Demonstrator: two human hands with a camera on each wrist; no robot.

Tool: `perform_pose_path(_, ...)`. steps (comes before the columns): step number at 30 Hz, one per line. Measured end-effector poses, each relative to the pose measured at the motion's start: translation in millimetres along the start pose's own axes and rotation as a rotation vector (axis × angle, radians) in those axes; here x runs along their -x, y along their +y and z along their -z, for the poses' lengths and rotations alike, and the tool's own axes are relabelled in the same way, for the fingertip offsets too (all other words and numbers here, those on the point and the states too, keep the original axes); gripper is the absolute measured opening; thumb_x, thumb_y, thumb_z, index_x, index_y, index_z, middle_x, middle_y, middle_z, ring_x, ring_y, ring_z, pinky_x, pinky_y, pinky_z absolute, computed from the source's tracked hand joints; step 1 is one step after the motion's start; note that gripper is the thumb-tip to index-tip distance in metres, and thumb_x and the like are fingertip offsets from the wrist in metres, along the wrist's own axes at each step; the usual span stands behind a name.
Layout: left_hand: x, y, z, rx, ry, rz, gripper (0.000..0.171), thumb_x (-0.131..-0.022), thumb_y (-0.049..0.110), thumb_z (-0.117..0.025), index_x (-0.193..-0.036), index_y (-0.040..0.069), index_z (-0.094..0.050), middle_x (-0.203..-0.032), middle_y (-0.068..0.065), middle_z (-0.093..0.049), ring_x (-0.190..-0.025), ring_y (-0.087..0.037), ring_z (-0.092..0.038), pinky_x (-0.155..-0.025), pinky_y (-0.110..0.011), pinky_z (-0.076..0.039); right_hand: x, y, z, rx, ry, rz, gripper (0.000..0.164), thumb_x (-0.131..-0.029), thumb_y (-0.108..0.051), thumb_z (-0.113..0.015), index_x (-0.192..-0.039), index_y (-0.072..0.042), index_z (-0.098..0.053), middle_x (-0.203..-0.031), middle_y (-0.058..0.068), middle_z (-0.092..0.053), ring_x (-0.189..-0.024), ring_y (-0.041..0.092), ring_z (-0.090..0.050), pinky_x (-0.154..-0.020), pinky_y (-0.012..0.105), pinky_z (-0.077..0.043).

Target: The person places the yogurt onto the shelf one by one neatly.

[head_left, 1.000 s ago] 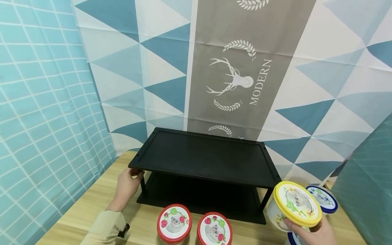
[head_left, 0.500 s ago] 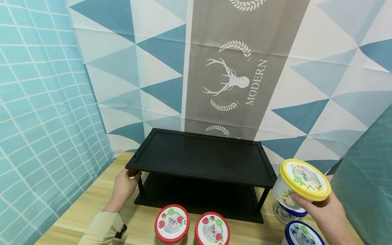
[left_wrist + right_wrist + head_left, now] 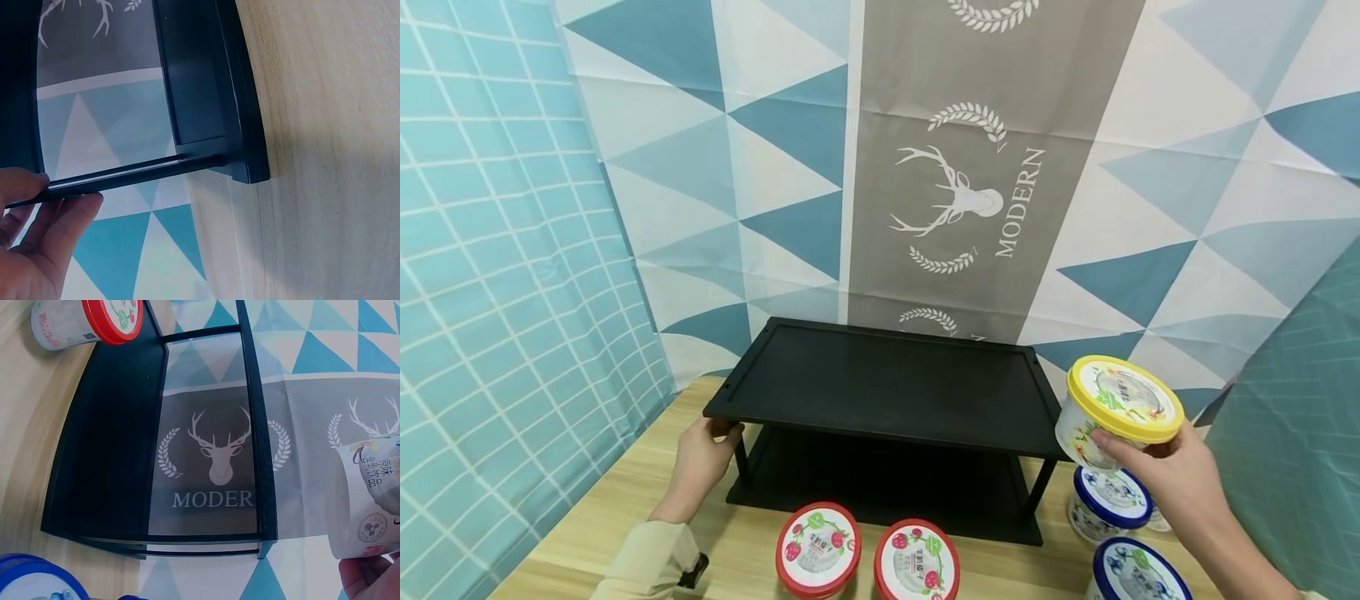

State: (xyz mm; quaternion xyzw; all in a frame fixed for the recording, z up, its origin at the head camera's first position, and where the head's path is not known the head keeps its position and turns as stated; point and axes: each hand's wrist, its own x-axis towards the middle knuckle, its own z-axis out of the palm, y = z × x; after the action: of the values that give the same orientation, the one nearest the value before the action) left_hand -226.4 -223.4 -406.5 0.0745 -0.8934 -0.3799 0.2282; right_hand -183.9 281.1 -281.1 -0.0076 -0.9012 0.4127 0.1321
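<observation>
My right hand [image 3: 1187,479] holds a white tub with a yellow lid [image 3: 1126,400] in the air beside the right end of a black two-tier shelf [image 3: 880,387]. The thumb lies on the tub's near side; most other fingers are hidden behind it. In the right wrist view the tub's base [image 3: 337,506] faces the camera, clear of the shelf. At the shelf's front left corner, my left hand [image 3: 700,462] grips the upright post just under the top board. The left wrist view shows the thumb and fingers [image 3: 78,215] pinching that post [image 3: 144,178].
Two red-lidded tubs [image 3: 818,546] stand in front of the shelf on the wooden table [image 3: 602,508]. Blue-lidded tubs [image 3: 1111,500] stand to its right, below my right hand. A patterned curtain [image 3: 955,167] hangs close behind, and blue tiled cloth [image 3: 512,292] covers the left side.
My right hand has lifted the yellow-lidded tub from in front of the blue-lidded tubs, forward and up, then slightly left toward the shelf. The left hand keeps its grip; the head view shifts slightly.
</observation>
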Motion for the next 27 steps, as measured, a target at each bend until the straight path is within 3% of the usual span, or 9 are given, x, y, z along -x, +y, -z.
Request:
perform_pose_path(5,-0.1,-1.8,-1.2,-0.002,0.016,-0.006,0.023,-0.085,0.015,-0.053,-0.104,0.002,-0.056,-0.097,-0.022,-0.062,-0.093,-0.036,-0.058,-0.074,-0.044,-0.048,-4,-7,-3,-0.015,-0.005,0.020,0.074,-0.076,-0.045,-0.062,-0.136,-0.019,-0.026,-0.124,0.010,-0.044,-0.092,-0.007,-0.047,-0.068,0.017,-0.050)
perform_pose_path(9,0.1,-2.8,-1.1,-0.005,0.022,-0.009,0.023,-0.085,0.014,-0.053,-0.104,0.002,-0.056,-0.097,-0.022,-0.062,-0.092,-0.036,-0.059,-0.073,-0.043,-0.049,-5,-12,-8,-0.037,-0.010,0.066,0.072,-0.077,-0.043,-0.062,-0.135,-0.019,-0.026,-0.124,0.009,-0.044,-0.091,-0.013,-0.044,-0.069,0.014,-0.049)
perform_pose_path(13,0.0,-2.2,0.0,-0.006,0.000,-0.005,0.024,-0.086,0.016,-0.052,-0.106,0.002,-0.055,-0.099,-0.022,-0.061,-0.094,-0.037,-0.058,-0.074,-0.044,-0.049,-6,-16,-14,-0.045,-0.001,0.086,0.071,-0.077,-0.043,-0.062,-0.135,-0.018,-0.027,-0.124,0.009,-0.045,-0.093,-0.009,-0.046,-0.070,0.014,-0.049)
perform_pose_path(20,-0.2,-1.8,0.2,-0.005,-0.010,-0.005,0.024,-0.086,0.015,-0.051,-0.105,0.001,-0.055,-0.099,-0.023,-0.061,-0.094,-0.037,-0.058,-0.075,-0.044,-0.048,-9,-25,-21,-0.041,0.002,0.058,0.077,-0.076,-0.049,-0.061,-0.135,-0.014,-0.026,-0.125,0.009,-0.045,-0.111,0.027,-0.048,-0.072,0.020,-0.051)
perform_pose_path(27,0.1,-1.0,0.2,0.003,-0.023,-0.006,0.025,-0.086,0.014,-0.051,-0.107,0.001,-0.055,-0.102,-0.023,-0.059,-0.095,-0.037,-0.057,-0.075,-0.044,-0.049,-11,-32,-27,-0.070,-0.024,0.087,0.076,-0.076,-0.047,-0.062,-0.135,-0.016,-0.026,-0.125,0.008,-0.045,-0.112,0.026,-0.048,-0.075,0.024,-0.051)
